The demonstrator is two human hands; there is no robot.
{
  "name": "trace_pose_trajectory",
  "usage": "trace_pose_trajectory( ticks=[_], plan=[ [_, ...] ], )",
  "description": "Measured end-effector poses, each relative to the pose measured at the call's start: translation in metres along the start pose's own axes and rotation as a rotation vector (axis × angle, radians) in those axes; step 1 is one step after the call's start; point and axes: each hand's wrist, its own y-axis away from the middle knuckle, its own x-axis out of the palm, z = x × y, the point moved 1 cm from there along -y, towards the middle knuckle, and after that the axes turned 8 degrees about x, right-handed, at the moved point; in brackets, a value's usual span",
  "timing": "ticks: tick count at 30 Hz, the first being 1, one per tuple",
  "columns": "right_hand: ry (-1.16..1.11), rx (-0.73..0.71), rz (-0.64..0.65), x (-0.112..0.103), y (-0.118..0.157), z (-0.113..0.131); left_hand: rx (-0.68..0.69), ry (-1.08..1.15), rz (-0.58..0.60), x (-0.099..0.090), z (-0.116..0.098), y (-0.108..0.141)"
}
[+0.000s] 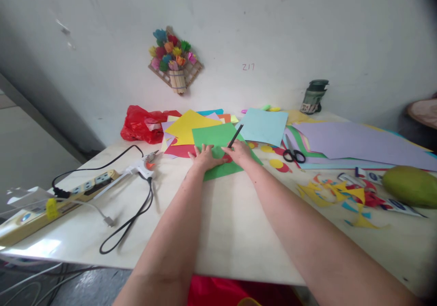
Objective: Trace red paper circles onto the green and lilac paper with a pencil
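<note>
A green paper sheet (213,136) lies on the table in front of me, over yellow paper (184,126) and red paper (180,151). My left hand (205,158) rests on the green sheet with its fingers spread. In my right hand (239,153) is a dark pencil (236,135), tilted, its upper end pointing up and right. Between my hands a small red paper piece (227,159) lies on the green sheet, with my left thumb at its edge. The pencil's tip is hidden by my fingers.
Scissors (293,155) and yellow-and-red paper circles (278,164) lie to the right, near large purple paper (355,142). Paper scraps, glue tubes and a green fruit (411,186) are farther right. A glue gun (141,167) and a power strip (88,185) with cords occupy the left.
</note>
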Motion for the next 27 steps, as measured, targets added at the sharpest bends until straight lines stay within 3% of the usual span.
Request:
trace_pose_trajectory(
  ticks=[27],
  plan=[
    [-0.096, 0.01, -0.063, 0.0, -0.005, -0.014, -0.006, 0.01, 0.004, 0.0, -0.001, 0.0]
  ],
)
